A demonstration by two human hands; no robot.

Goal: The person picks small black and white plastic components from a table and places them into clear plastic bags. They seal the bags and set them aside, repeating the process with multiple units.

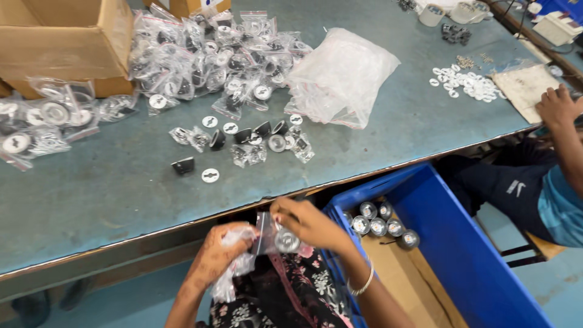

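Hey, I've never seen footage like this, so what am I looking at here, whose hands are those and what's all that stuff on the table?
There is one picture, taken from a camera on a person's head, looking down. Their left hand grips crumpled clear bags, and their right hand holds a small clear bag with a round metal part in it. The grey-green table carries a pile of filled bags, loose black and silver parts, a cardboard box and white washers. A blue crate holds silver cylinders. The hand at far right belongs to a co-worker.
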